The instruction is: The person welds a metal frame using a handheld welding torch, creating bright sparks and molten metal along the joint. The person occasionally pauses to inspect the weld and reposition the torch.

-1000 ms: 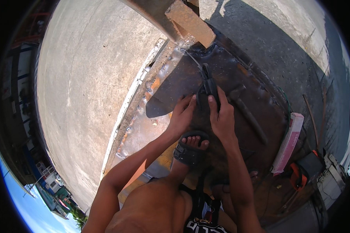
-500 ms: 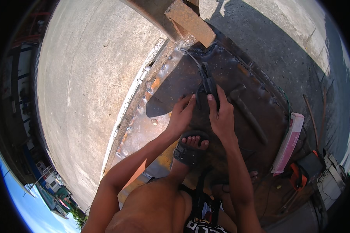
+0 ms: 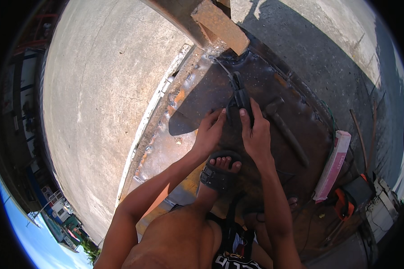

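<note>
A dark welding holder (image 3: 239,96) is gripped by the curled right hand (image 3: 256,134). It is steadied by the left hand (image 3: 209,133), fingers loosely bent against it, above a rusty steel plate (image 3: 188,94). A hammer (image 3: 285,130) lies just beside.

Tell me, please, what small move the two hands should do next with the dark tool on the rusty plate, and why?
Probably steady the rod tip at the joint. The right hand grips the dark electrode holder; the left hand rests beside it on the rusty steel plate. The thin rod points toward the seam under the rusty block, seemingly not yet touching it.
</note>
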Available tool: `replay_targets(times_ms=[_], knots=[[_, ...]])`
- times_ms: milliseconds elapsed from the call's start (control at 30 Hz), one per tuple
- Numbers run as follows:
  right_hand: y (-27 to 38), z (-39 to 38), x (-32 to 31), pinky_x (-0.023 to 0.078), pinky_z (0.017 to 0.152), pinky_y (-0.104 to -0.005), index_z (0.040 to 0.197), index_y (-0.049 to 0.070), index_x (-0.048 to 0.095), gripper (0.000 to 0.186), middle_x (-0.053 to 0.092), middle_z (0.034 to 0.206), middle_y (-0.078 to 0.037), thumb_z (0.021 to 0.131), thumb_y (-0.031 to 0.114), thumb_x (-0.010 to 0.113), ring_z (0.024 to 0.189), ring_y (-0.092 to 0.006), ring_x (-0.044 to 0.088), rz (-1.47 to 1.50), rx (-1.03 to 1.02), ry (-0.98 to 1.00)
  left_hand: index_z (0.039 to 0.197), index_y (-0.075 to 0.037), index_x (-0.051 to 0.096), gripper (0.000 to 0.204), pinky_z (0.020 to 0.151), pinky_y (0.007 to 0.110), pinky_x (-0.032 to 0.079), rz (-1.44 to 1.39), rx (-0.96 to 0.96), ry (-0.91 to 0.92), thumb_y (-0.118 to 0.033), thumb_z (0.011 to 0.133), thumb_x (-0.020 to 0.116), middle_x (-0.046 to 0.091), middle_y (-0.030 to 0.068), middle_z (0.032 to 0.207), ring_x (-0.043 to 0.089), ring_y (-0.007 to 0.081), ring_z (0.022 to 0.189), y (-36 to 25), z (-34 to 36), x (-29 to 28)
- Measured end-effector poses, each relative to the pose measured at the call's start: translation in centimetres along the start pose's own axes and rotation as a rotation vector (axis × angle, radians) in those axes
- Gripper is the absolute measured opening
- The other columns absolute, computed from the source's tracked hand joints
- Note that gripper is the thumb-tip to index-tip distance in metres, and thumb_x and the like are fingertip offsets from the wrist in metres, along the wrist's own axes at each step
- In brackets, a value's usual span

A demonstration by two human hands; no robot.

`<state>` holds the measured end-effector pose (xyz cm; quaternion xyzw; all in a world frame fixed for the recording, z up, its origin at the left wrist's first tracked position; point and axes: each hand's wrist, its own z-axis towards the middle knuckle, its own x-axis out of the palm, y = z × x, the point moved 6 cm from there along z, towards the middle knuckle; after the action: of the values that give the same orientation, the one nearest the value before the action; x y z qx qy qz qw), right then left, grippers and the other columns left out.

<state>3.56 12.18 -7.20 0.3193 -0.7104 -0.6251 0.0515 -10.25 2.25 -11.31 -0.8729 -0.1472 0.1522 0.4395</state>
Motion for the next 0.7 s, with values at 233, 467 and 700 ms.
replay_targets(times_ms=[233, 467, 700], knots=[[-0.10, 0.07, 0.06, 0.056, 0.084, -0.0436, 0.145, -0.007, 0.057, 0.049, 0.074, 0.109, -0.031, 0.115, 0.033, 0.056, 0.103, -0.0447, 0.077, -0.015, 0.006, 0.008, 0.127, 0.004, 0.072, 0.043, 0.120, 0.042, 0.034, -0.004, 0.024, -0.026, -0.033, 0.115, 0.052, 0.072, 0.0200, 0.109, 0.059, 0.0334, 0.122, -0.11, -0.06, 0.00], [0.07, 0.09, 0.25, 0.057, 0.082, -0.0444, 0.144, -0.007, 0.057, 0.048, 0.073, 0.108, -0.032, 0.115, 0.032, 0.056, 0.101, -0.0468, 0.076, -0.032, -0.002, 0.005, 0.130, 0.003, 0.071, 0.043, 0.114, 0.038, 0.039, -0.036, 0.017, -0.018, -0.032, 0.115, 0.053, 0.071, 0.0203, 0.115, 0.059, 0.0304, 0.121, 0.18, -0.08, -0.10], [0.36, 0.16, 0.01, 0.057, 0.080, -0.0448, 0.144, -0.006, 0.057, 0.049, 0.073, 0.105, -0.032, 0.115, 0.033, 0.056, 0.099, -0.0466, 0.076, -0.036, 0.003, 0.005, 0.131, 0.004, 0.071, 0.042, 0.108, 0.037, 0.043, -0.118, -0.041, -0.002, -0.031, 0.115, 0.054, 0.070, 0.0196, 0.118, 0.059, 0.0266, 0.119, 0.13, -0.08, 0.30]])
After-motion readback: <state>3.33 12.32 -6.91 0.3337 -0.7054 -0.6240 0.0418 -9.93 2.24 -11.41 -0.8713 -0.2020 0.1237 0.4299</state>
